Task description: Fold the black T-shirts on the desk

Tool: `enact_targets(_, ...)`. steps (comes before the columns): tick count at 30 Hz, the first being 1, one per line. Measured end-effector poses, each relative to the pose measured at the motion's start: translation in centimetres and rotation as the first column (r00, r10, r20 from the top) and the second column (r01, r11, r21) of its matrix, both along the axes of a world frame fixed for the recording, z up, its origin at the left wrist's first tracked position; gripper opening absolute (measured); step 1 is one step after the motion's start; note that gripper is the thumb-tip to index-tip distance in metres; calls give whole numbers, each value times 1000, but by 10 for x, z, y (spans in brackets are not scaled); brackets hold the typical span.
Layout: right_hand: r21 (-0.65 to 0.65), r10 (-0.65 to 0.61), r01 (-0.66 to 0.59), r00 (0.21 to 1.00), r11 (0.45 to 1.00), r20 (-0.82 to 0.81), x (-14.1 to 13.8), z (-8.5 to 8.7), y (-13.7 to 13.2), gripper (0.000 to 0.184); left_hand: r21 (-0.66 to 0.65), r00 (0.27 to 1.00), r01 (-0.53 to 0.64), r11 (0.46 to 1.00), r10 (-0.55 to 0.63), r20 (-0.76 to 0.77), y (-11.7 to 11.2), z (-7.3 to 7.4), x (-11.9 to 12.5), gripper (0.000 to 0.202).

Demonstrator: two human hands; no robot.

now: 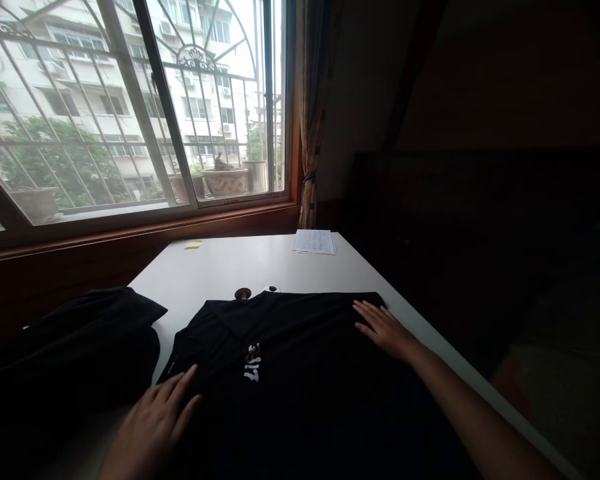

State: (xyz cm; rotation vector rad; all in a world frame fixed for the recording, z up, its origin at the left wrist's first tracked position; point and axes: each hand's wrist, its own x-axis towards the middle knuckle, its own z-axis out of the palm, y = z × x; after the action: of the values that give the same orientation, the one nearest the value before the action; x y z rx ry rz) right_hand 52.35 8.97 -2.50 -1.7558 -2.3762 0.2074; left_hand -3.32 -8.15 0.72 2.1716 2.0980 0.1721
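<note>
Black shirt (300,387), white lettering (253,362) between the fingers, lies flat; left hand (153,420) and right hand (385,330) rest splayed on it, gripping nothing.

Before you, a black shirt (300,360) bearing small white lettering (253,363) covers a white desk (220,270). A second black garment (80,347) lies alongside, with a yellow sticky note (193,245) and white printed sheets (315,241) beyond, below a reddish-brown window sill (145,230).
</note>
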Motion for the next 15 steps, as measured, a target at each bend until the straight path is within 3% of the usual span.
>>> enact_targets(3, 11, -1, 2, 1000, 1000, -17, 0, 0, -5, 67, 146, 999, 3, 989, -8, 31, 54, 12, -20, 53)
enact_targets(6, 5, -3, 3, 1000, 1000, -24, 0, 1, -11, 66, 198, 997, 50, 979, -61, 49, 121, 9, -35, 48)
enact_targets(9, -1, -6, 6, 1000, 1000, -28, 0, 1, -17, 65, 202, 998, -4, 979, -7, 57, 176, 2, -41, 49)
enact_targets(12, -4, -10, 10, 999, 1000, -34, -2, 3, -21, 65, 191, 996, -12, 982, -4, 85, 210, -1, -39, 49)
enact_targets(15, -7, -20, 20, 999, 1000, -41, -4, 4, -22, 64, 161, 989, 29, 986, -52, 136, 227, -1, -37, 41)
